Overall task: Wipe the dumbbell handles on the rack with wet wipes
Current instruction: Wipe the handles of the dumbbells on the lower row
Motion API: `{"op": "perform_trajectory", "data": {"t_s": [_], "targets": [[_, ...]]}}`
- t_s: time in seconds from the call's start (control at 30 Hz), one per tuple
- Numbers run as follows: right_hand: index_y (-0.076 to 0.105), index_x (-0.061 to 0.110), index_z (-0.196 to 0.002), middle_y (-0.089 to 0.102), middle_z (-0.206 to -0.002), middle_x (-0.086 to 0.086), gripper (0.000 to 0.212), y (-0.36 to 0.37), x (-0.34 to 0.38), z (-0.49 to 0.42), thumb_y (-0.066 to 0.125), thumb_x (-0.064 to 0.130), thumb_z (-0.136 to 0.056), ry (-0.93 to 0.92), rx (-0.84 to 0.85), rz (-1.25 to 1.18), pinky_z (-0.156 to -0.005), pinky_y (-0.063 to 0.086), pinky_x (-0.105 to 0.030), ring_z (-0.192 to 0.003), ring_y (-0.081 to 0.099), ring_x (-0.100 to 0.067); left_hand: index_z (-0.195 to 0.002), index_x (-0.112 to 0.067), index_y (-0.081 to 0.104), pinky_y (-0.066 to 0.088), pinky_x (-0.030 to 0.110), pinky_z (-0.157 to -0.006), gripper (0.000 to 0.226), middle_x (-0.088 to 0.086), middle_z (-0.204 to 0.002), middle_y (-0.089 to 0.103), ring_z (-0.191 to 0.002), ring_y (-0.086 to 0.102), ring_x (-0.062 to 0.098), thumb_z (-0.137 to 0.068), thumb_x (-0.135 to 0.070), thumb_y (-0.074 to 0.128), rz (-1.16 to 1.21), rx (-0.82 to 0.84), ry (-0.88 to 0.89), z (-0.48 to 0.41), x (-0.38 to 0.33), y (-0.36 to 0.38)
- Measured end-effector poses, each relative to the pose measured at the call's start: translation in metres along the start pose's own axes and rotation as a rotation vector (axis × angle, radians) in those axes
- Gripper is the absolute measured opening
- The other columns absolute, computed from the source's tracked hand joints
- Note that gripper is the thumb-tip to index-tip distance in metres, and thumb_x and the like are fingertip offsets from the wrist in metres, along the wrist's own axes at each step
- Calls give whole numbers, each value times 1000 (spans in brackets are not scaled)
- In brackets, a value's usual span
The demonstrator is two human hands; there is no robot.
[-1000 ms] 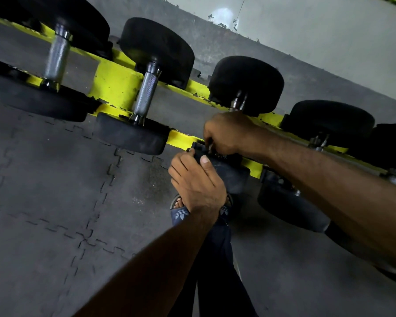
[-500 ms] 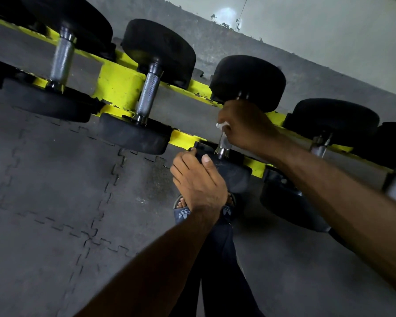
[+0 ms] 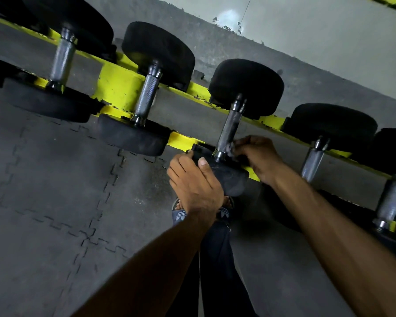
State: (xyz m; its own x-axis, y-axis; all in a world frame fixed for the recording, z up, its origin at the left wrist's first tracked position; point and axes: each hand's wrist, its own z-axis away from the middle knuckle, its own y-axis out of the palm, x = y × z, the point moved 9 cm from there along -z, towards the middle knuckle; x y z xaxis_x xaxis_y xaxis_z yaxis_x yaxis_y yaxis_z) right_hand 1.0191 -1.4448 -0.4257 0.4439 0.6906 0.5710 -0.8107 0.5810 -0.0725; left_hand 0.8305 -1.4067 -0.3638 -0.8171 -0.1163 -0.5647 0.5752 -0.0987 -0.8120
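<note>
Several black-headed dumbbells lie across a yellow rack (image 3: 118,86). The middle dumbbell's knurled steel handle (image 3: 228,129) is bare for most of its length. My right hand (image 3: 258,156) sits at the handle's near end, fingers curled beside it around a wet wipe (image 3: 231,148), of which only a small pale bit shows. My left hand (image 3: 193,181) grips the near head (image 3: 224,172) of the same dumbbell, thumb on top. Two more handles lie to the left (image 3: 146,97) (image 3: 61,60) and others to the right (image 3: 312,161).
Grey interlocking floor mats (image 3: 55,191) spread below the rack. My dark trouser leg and a sandalled foot (image 3: 180,212) stand under the hands. A pale wall (image 3: 318,30) rises behind the rack.
My right hand slid up the middle handle to the far head, then back down to the near end. The left hand stayed on the near head.
</note>
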Motion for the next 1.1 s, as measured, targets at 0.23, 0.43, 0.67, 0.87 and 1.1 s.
{"op": "perform_trajectory", "data": {"t_s": [0.23, 0.43, 0.67, 0.87, 1.1], "targets": [[64, 7, -85, 71, -64, 0, 27, 3, -2, -16, 57, -19, -83, 64, 8, -411, -64, 58, -23, -60, 67, -10, -108, -10, 48, 40, 39, -83, 37, 10, -109, 47, -96, 44, 24, -103, -38, 24, -2, -29, 9, 0, 0, -1], [64, 6, -80, 71, -64, -2, 24, 3, -13, -9, 63, -18, -80, 78, 39, -176, -60, 58, -24, -66, 67, -18, -108, -10, 48, 37, 37, -83, 38, 10, -110, 47, -96, 44, 24, -103, -38, 24, -4, -28, 13, 0, -1, -1], [76, 11, -86, 73, -91, 0, 11, 5, 64, 25, 81, 6, -77, -890, -100, 435, -77, 53, -21, -85, 69, -14, -110, -8, 49, 40, 43, -83, 40, 11, -111, 48, -96, 45, 27, -102, -38, 23, -3, -18, 3, 0, -1, 0], [71, 22, -101, 63, -112, 6, 18, 55, 76, 34, 60, 22, -88, -1060, 55, 1279, -72, 55, -38, -99, 66, -26, -108, -7, 50, 40, 43, -82, 41, 12, -110, 48, -95, 44, 27, -102, -38, 24, 1, -25, 1, 0, -3, -2], [65, 14, -112, 65, -116, -12, 23, 113, 80, 13, 56, 17, -91, -651, 184, 1836, -78, 47, -36, -110, 62, -34, -108, -9, 49, 39, 41, -82, 38, 10, -109, 47, -96, 43, 25, -102, -38, 25, 7, -29, 3, 1, -2, -3]]}}
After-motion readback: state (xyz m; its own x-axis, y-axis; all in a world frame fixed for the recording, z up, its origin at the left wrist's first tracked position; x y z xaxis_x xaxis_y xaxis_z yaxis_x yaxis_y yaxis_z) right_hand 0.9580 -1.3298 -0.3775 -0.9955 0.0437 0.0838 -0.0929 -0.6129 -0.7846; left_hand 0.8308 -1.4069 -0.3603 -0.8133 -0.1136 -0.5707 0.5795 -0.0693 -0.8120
